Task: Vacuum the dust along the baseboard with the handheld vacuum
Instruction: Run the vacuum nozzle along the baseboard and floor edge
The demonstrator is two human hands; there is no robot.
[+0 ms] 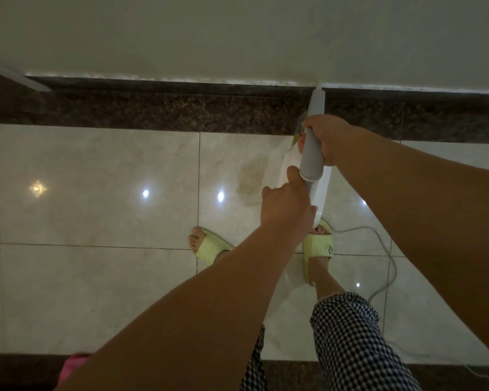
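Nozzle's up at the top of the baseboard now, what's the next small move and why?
Probably slide the nozzle left along the baseboard's top edge. Pale dust shows on that ledge to the left, the tip already sits at the wall joint, and both the right hand and the left hand grip the vacuum.

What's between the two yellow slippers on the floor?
In the head view, shiny floor tile lies between the left slipper and right slipper, partly hidden by the left forearm; the vacuum hangs above.
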